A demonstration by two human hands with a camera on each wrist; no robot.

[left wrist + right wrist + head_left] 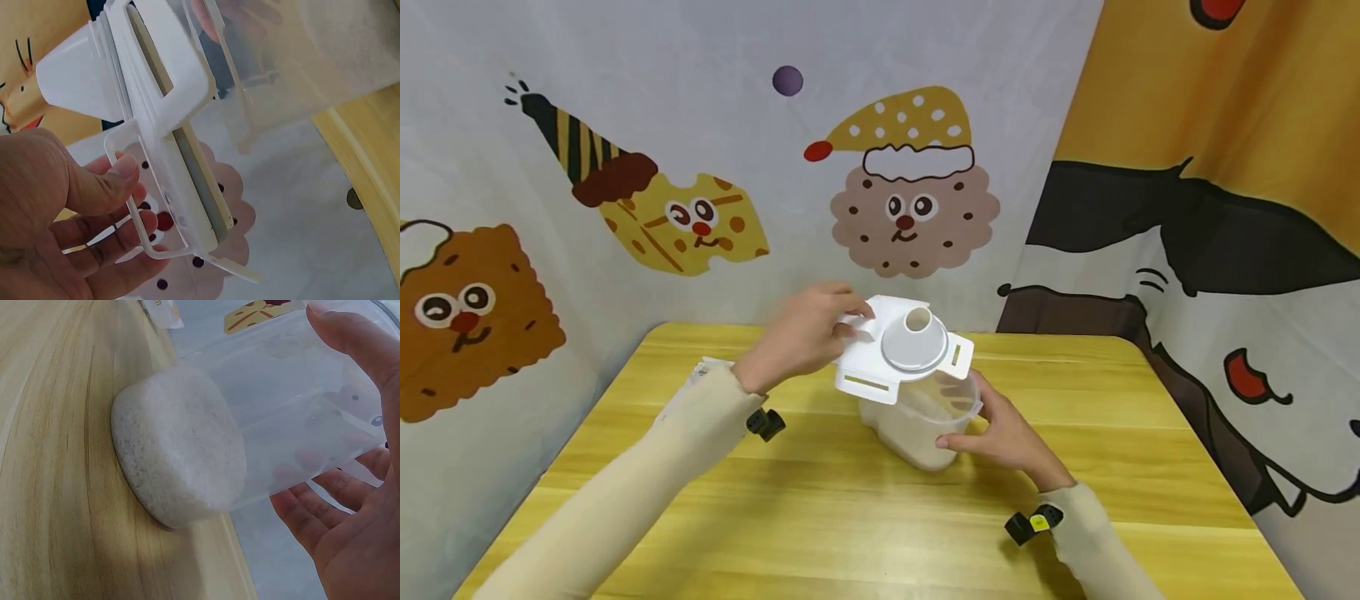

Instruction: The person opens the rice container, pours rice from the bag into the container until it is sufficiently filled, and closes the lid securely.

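In the head view a white lid is tilted above the mouth of a clear plastic container. Its round raised part carries a white cup-like cap; slotted clips stick out from the edges. My left hand pinches a looped clip of the lid between thumb and fingers. A gap shows between lid and rim in the left wrist view. My right hand grips the container's right side near the top. Whitish grains like rice fill its lower part, and its base rests on the table.
The wooden table reaches back to a cloth printed with cartoon figures. A white packet lies at the left, partly behind my left sleeve.
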